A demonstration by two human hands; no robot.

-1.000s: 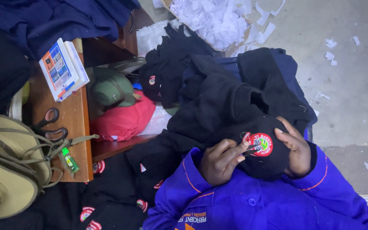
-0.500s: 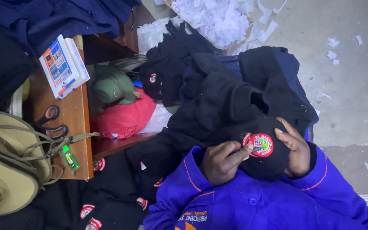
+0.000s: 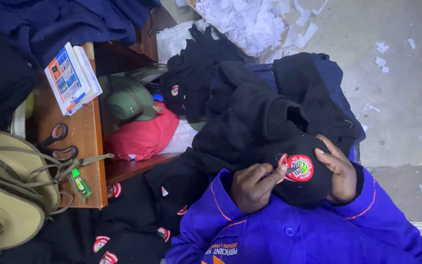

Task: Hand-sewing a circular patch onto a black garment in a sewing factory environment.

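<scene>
Black cloth (image 3: 250, 132) with a round red embroidered badge (image 3: 299, 167) lies bunched in the person's lap, on blue workwear (image 3: 289, 234) with orange piping. The badge sits right between the two hands, facing up toward the camera.

The left hand (image 3: 251, 188) is curled, its fingers folded in toward the palm, with the fingertip (image 3: 280, 168) pressed against the badge's near edge; whether something thin is pinched there cannot be told. The right hand (image 3: 340, 171) cups the cloth from the far side, fingers spread narrowly and laid over the black fabric just beside the badge, its thumb touching the badge's rim. Both hands grip the cloth and keep the patch taut between them.

Beside the lap stands a wooden table (image 3: 86, 137) bearing black-handled scissors (image 3: 57, 144), a small green lighter (image 3: 80, 182), a stack of booklets (image 3: 72, 78) and a tan bag (image 3: 13, 186). Under it lie a green cap (image 3: 130, 100) and a red cloth (image 3: 142, 137). More black pieces with badges (image 3: 106, 244) lie on the floor, and white paper shreds (image 3: 245, 22) are heaped further off.
</scene>
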